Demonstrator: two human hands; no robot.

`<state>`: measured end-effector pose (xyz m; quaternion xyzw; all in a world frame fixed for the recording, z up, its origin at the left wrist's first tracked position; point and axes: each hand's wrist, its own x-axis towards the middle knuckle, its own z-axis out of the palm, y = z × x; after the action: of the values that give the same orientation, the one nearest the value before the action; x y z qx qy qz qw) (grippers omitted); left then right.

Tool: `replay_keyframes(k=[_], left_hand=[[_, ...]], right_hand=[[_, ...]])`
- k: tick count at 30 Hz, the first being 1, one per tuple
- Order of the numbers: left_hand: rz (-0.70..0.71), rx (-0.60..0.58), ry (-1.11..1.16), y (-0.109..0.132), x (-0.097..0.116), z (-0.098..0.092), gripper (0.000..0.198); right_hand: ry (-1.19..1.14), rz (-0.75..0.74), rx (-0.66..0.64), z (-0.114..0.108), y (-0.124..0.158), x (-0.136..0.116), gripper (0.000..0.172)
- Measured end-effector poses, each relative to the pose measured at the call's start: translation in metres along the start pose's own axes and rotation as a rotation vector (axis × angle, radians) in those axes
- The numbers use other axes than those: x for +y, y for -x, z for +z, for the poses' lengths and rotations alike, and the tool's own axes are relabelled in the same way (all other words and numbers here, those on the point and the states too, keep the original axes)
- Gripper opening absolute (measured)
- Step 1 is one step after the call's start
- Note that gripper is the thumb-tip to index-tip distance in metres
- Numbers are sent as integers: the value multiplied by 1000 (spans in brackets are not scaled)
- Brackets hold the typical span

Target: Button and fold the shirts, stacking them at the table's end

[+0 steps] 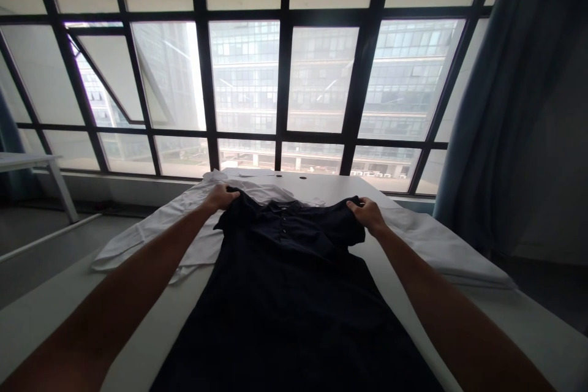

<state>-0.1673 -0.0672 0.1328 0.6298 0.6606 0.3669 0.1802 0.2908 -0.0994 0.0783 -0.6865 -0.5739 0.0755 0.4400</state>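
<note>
A dark navy short-sleeved garment [289,294] with a collar and a short row of buttons is spread out in front of me, its collar end away from me. My left hand [221,198] pinches its left shoulder near the sleeve. At the opposite shoulder, my right hand [367,214] grips the cloth between thumb and fingers. Both arms are stretched forward. The lower part of the garment runs out of view at the bottom edge. Beneath and around it is a white table [41,324].
White garments [151,233] lie on the table to the left, partly under the dark one. Folded white cloth [441,245] lies along the right. Another white table [27,162] stands far left. Large windows [243,73] fill the back, with a blue curtain [487,116] at right.
</note>
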Motion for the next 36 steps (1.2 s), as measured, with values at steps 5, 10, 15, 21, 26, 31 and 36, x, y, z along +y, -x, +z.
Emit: replay_keyframes(k=[5, 10, 15, 21, 26, 31, 36], left_hand=[[111, -96, -93, 24, 48, 63, 20], [82, -545, -109, 57, 43, 121, 30], [196, -270, -392, 50, 7, 112, 36], [-43, -333, -640, 34, -34, 76, 47], [-141, -600, -457, 37, -40, 69, 51], [-151, -630, -461, 40, -47, 63, 39], [-92, -601, -475, 49, -64, 61, 31]], right_hand=[[-97, -37, -69, 33, 28, -56, 32], [-147, -283, -450, 64, 59, -73, 38], [88, -198, -475, 60, 50, -42, 23], [424, 181, -630, 40, 43, -6, 54], [196, 70, -810, 25, 61, 2, 55], [112, 185, -928, 9, 74, 14, 34], [363, 316, -988, -4, 87, 14, 28]])
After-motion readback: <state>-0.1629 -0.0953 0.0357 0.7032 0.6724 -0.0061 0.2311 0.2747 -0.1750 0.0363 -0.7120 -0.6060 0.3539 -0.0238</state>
